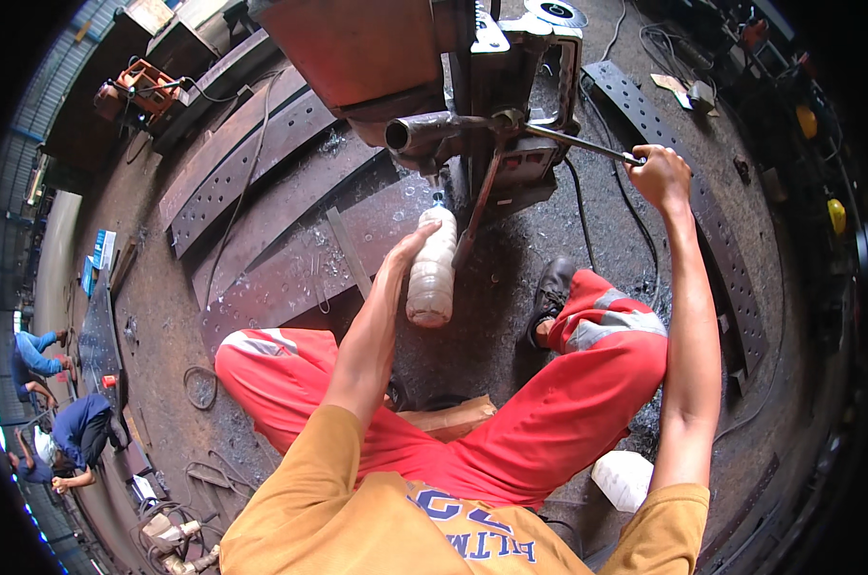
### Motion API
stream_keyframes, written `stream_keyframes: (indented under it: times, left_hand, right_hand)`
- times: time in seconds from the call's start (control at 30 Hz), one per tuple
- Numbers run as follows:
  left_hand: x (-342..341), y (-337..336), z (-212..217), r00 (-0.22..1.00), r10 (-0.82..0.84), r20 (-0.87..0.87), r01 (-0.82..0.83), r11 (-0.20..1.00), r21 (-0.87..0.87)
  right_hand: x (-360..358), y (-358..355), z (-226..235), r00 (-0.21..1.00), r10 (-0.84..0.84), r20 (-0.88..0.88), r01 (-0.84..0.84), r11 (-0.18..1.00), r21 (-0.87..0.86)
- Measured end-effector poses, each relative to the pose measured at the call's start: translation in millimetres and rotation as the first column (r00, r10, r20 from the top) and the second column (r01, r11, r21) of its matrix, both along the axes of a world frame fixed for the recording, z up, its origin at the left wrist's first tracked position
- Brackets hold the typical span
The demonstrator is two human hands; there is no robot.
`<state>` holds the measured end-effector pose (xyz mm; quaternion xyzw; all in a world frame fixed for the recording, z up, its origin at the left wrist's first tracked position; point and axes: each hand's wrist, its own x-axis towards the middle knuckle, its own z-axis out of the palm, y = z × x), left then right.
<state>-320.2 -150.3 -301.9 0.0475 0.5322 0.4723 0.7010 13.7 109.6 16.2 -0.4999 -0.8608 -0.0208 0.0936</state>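
Bottle [431, 283], pale and ridged, at centre of frame, tilted slightly, neck up beneath drill [353, 48]. Left hand [419, 240] grasps bottle's side, fingers largely hidden behind it. Right hand [661, 179], upper right, clenched around end of lever [592, 144] reaching out from drill, top centre. Steel plates [290, 259] lie left of bottle; red trousers [568, 412] spread across lower centre. Co-worker [81, 426] in dark blue bends at lower left.

A metalworking workshop: drilling machine [357, 59], steel plates [252, 172] with rows of holes, scattered metal shavings [648, 425].
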Motion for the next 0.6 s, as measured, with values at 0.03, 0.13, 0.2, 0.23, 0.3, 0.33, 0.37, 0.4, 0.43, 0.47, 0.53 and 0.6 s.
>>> stream_keyframes:
  times: [0.03,0.13,0.2,0.23,0.3,0.33,0.37,0.4,0.43,0.47,0.53,0.6]
  left_hand:
    - [0.1,0.0,4.2,1.0,0.006,0.006,-0.006,1.0,-0.011]
    - [0.3,-0.4,13.3,0.999,0.034,0.035,-0.033,0.999,-0.039]
    - [0.2,-0.2,15.5,0.997,0.055,0.05,-0.052,0.998,-0.046]
    - [-1.5,-1.8,15.1,0.997,0.064,0.047,-0.062,0.997,-0.047]
    - [-5.8,-4.5,14.7,0.998,0.064,0.011,-0.064,0.997,-0.04]
    - [-3.6,-4.6,16.1,0.997,0.069,0.029,-0.068,0.997,-0.037]
    - [-1.8,-4.0,17.8,0.996,0.074,0.046,-0.072,0.997,-0.033]
    - [0.3,-3.2,19.4,0.995,0.08,0.057,-0.077,0.996,-0.05]
    - [1.7,-2.4,21.9,0.994,0.083,0.067,-0.079,0.995,-0.06]
    - [3.4,-2.6,24.2,0.993,0.086,0.077,-0.08,0.994,-0.071]
    - [3.3,-2.6,27.5,0.992,0.085,0.098,-0.078,0.994,-0.074]
    - [2.7,-2.4,28.4,0.992,0.09,0.089,-0.083,0.993,-0.083]
  right_hand:
    - [0.7,0.2,0.4,1.0,0.007,-0.005,-0.007,1.0,0.011]
    - [3.1,1.4,-0.9,1.0,0.023,-0.019,-0.022,0.999,0.046]
    - [4.0,2.5,-0.7,1.0,0.025,-0.018,-0.024,0.998,0.054]
    - [2.3,1.9,-0.9,0.999,0.03,-0.019,-0.029,0.998,0.057]
    - [-0.8,0.8,-1.2,0.999,0.03,-0.027,-0.029,0.999,0.04]
    - [-0.2,-1.1,-0.1,0.999,0.026,-0.022,-0.025,0.999,0.04]
    - [0.1,-1.6,0.7,1.0,0.023,-0.018,-0.022,0.999,0.04]
    - [1.4,0.3,-0.2,1.0,0.021,-0.019,-0.02,0.999,0.042]
    - [1.1,-0.2,0.4,1.0,0.02,-0.018,-0.02,0.999,0.045]
    - [0.8,-1.7,0.8,1.0,0.019,-0.017,-0.018,0.999,0.048]
    - [1.3,-1.8,1.4,1.0,0.02,-0.022,-0.019,0.998,0.055]
    - [1.5,0.3,-1.0,0.999,0.024,-0.032,-0.022,0.998,0.062]
